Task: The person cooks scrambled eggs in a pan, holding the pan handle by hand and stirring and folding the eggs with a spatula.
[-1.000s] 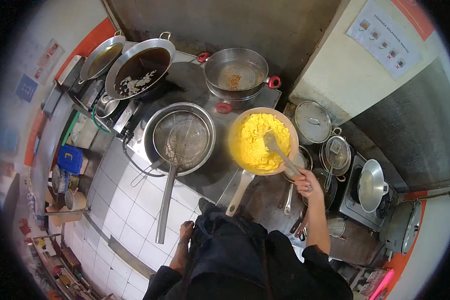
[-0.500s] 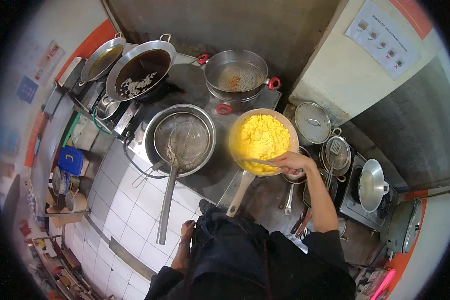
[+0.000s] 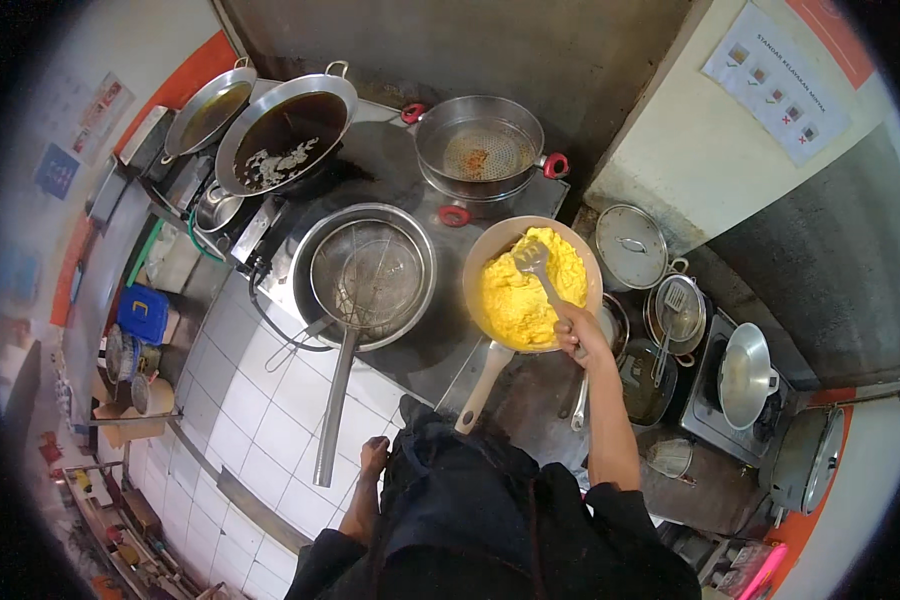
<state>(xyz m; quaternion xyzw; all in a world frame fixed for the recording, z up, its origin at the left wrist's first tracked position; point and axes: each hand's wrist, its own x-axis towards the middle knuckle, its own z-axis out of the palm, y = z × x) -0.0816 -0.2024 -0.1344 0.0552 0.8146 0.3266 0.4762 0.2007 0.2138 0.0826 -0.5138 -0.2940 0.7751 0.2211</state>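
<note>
My right hand point(image 3: 576, 336) grips the handle of a slotted metal spatula point(image 3: 536, 265), whose blade rests on yellow scrambled egg point(image 3: 525, 295) in a beige frying pan point(image 3: 486, 262). The pan's long pale handle point(image 3: 480, 390) points back toward my body. My left hand point(image 3: 373, 457) hangs low by my dark apron, near the edge of the white tiled counter point(image 3: 260, 410), with its fingers curled and nothing in it.
A large steel pan with a wire skimmer point(image 3: 370, 275) sits left of the egg pan. Behind are a red-handled pot point(image 3: 480, 150) and two woks point(image 3: 285, 125). Lidded pots point(image 3: 632, 245) and small pans point(image 3: 682, 310) crowd the right side.
My right hand has drawn back toward the pan's near rim, and the spatula blade has swung from the near side of the egg to its far side. The left hand stays put.
</note>
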